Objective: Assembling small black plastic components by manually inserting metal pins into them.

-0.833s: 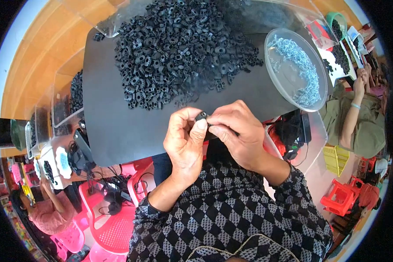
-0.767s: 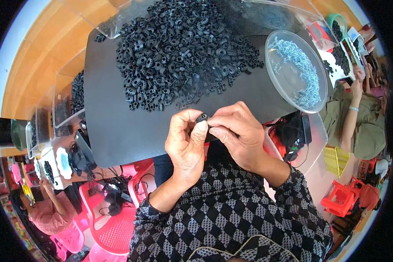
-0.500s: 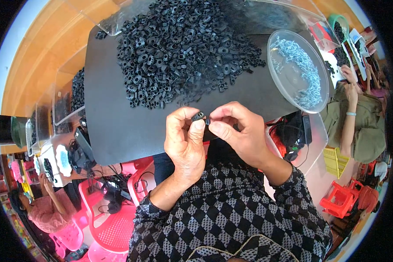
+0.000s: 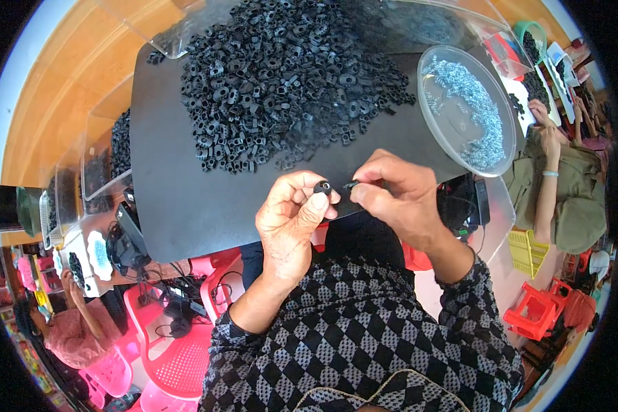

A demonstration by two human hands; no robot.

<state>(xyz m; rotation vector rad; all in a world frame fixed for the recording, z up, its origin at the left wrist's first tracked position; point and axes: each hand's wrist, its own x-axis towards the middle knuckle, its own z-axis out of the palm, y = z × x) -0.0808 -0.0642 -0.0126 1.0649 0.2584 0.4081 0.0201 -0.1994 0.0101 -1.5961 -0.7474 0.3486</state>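
At dark table (image 4: 185, 213) | left hand (image 4: 286, 223) pinching black part (image 4: 323, 186) | right hand (image 4: 406, 199) pinching small dark piece (image 4: 351, 184) | hands apart

Light is bright and fairly even, with highlights on the tray (image 4: 453, 127). Haze softens the lower right of the pile (image 4: 268, 89) (outlines blur together there). Straight edges bow toward the view's black border, where detail softens.
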